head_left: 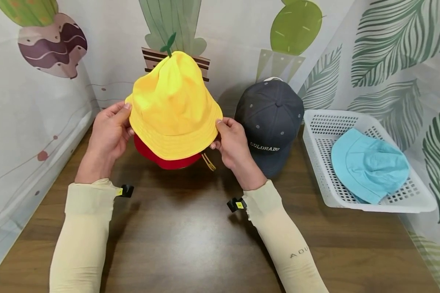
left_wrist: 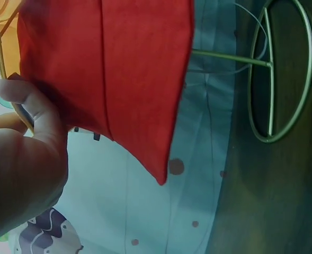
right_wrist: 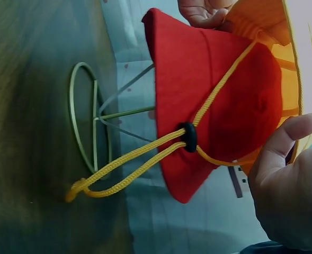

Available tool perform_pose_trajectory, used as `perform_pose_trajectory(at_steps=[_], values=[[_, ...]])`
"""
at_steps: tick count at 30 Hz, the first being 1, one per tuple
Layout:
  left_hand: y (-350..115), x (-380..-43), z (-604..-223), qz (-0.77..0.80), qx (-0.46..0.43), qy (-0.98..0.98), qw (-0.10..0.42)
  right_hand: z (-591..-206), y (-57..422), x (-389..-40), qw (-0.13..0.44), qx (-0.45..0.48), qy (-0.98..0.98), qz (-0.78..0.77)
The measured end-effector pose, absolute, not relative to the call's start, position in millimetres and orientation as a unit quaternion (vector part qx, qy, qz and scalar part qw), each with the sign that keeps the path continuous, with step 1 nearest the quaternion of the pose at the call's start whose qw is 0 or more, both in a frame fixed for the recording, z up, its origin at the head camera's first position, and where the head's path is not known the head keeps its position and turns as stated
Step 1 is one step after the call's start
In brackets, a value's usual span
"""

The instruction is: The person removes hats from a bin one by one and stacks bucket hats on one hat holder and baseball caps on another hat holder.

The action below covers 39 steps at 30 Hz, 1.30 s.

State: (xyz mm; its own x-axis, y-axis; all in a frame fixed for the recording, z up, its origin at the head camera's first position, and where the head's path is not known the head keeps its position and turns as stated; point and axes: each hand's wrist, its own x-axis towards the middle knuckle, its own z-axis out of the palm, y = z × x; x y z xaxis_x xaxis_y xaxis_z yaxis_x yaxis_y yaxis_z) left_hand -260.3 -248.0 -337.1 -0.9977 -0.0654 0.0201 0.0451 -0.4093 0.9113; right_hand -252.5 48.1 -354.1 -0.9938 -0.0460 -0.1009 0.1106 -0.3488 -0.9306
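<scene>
Both hands hold a yellow bucket hat (head_left: 174, 101) with a green sprout on its crown. My left hand (head_left: 108, 130) pinches the brim on the left, thumb on top. On the right, the brim is gripped between thumb and fingers of my right hand (head_left: 232, 142). Under it a red bucket hat (right_wrist: 198, 79) sits on a wire hat stand (left_wrist: 272, 69); the yellow hat covers the top of the red crown. A yellow chin cord (right_wrist: 140, 164) with a black toggle (right_wrist: 188, 137) dangles from the yellow hat in front of the red one.
Just right of the right hand, a dark navy cap (head_left: 269, 118) lettered COLORADO stands against the back. Farther right is a white plastic basket (head_left: 315, 171) with a light blue bucket hat (head_left: 370, 167) inside. A printed cloth backdrop (head_left: 234, 36) borders the wooden table (head_left: 183, 244).
</scene>
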Motion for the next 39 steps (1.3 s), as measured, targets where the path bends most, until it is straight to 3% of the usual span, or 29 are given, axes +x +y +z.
perform_pose_trajectory(at_steps=[39], values=[[-285, -283, -380, -0.787, 0.083, -0.601, -0.109, -410, 32, -271, 0.109, 0.067, 0.608, -0.784]])
